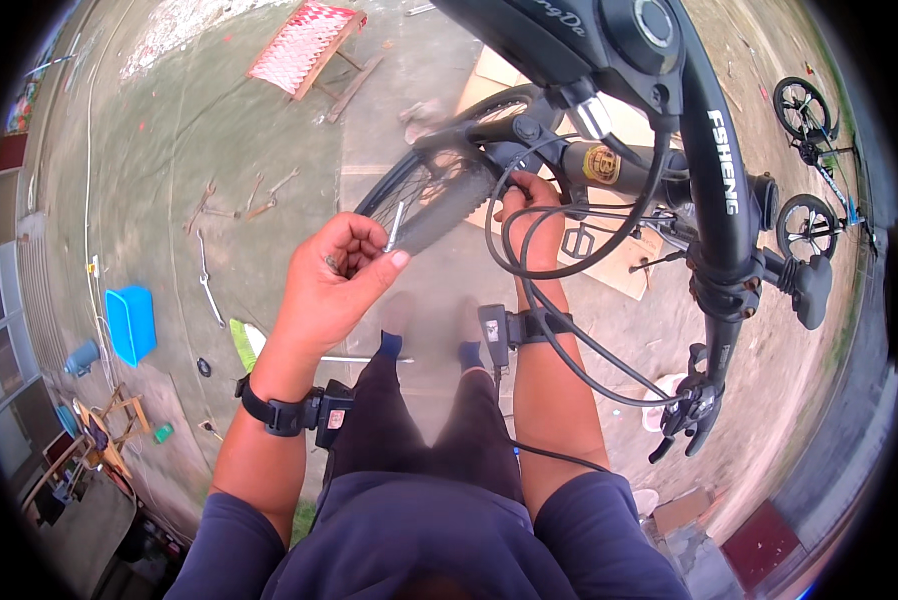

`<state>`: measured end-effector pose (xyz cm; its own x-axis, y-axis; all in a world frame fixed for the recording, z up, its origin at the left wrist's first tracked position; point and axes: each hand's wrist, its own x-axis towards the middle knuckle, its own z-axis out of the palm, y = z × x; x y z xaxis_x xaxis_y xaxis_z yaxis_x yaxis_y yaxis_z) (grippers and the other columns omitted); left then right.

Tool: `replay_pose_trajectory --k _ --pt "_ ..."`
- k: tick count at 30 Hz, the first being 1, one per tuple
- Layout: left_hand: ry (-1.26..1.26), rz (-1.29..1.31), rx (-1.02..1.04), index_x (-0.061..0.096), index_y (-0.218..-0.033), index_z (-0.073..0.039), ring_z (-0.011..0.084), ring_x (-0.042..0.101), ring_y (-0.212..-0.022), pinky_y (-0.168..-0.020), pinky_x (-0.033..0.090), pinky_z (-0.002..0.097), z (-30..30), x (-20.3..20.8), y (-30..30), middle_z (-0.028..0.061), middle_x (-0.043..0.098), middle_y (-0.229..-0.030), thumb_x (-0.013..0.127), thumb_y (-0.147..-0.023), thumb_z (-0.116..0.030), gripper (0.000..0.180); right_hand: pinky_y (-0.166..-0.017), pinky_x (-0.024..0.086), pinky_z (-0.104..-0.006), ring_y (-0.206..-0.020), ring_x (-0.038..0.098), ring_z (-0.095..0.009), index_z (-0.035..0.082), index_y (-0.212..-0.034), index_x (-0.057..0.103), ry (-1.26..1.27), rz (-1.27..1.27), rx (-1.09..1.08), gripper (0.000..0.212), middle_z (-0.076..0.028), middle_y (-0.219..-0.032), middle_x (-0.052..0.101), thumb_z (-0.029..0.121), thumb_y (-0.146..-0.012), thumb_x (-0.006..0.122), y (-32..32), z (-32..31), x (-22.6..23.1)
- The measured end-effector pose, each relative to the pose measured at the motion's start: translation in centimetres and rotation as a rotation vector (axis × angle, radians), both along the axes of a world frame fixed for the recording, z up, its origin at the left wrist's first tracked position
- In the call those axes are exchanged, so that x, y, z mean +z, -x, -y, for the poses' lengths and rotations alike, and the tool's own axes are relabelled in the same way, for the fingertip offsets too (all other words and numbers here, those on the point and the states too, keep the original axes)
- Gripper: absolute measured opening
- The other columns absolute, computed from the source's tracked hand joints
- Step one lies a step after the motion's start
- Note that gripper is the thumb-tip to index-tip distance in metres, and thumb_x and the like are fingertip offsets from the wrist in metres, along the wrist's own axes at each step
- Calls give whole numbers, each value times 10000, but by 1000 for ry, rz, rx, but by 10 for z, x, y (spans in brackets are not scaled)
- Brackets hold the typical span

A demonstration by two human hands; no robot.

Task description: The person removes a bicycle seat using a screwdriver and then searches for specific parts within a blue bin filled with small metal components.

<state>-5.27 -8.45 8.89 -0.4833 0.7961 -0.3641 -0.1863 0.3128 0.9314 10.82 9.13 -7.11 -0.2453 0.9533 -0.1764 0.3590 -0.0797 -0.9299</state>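
Between the thumb and fingers of my left hand (341,268) is a thin silver metal rod (396,226), pointing upward. Whether it is a bolt or a tool is too small to tell. It is held beside the bicycle's front wheel (434,185), apart from the frame. My right hand (531,203) reaches in at the fork, behind the black cables (569,268), its fingers curled close to the dark frame tube (619,165). What those fingers grip, if anything, is hidden. The black handlebar (717,190) arches over the right side, with a brake lever (691,405) at its near end.
Flat cardboard (609,262) lies under the bicycle. Several wrenches (207,280) are scattered on the concrete at left, near a blue bin (131,325). A small red-and-white woven stool (307,48) stands farther off. Another bicycle (819,165) lies at far right.
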Motion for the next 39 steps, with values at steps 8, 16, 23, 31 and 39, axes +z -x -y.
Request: replay_pose_trajectory --k 8,16,23,31,39 --pt "29 23 -28 581 -957 -23 11 481 -699 -603 401 176 -7 -6 -4 -46 548 -816 737 -892 -36 169 -553 512 -289 -583 661 -169 -39 -1130 664 -37 94 26 265 -125 -1056 625 99 -945 534 4 0 9" --pt "26 -3 -42 575 -978 -52 15 508 -671 -535 360 175 -7 -14 -2 -28 588 -796 725 -904 -77 168 -670 512 -322 -750 652 -221 -5 -1095 680 -27 20 -19 208 -133 -1035 633 128 -961 593 7 6 8" --pt "93 30 -39 583 -990 -52 31 489 -621 -519 360 189 -9 -15 -2 6 615 -792 677 -927 -119 132 -903 497 -417 -1024 642 -339 43 -1089 689 32 47 -70 207 -165 -1090 645 157 -941 598 10 13 14" --pt "41 378 91 553 -1024 -30 96 520 -578 -461 336 210 -20 -36 13 88 644 -850 529 -897 -76 138 -636 527 -330 -647 657 -200 -24 -1075 660 -232 169 -82 182 -145 -968 649 107 -965 599 16 22 15" --pt "5 371 -29 542 -1023 -47 103 518 -575 -429 311 205 -87 -41 50 66 606 -858 527 -894 -83 135 -767 533 -367 -832 682 -288 26 -1068 680 -294 288 5 192 -147 -1041 683 165 -953 617 10 15 29"
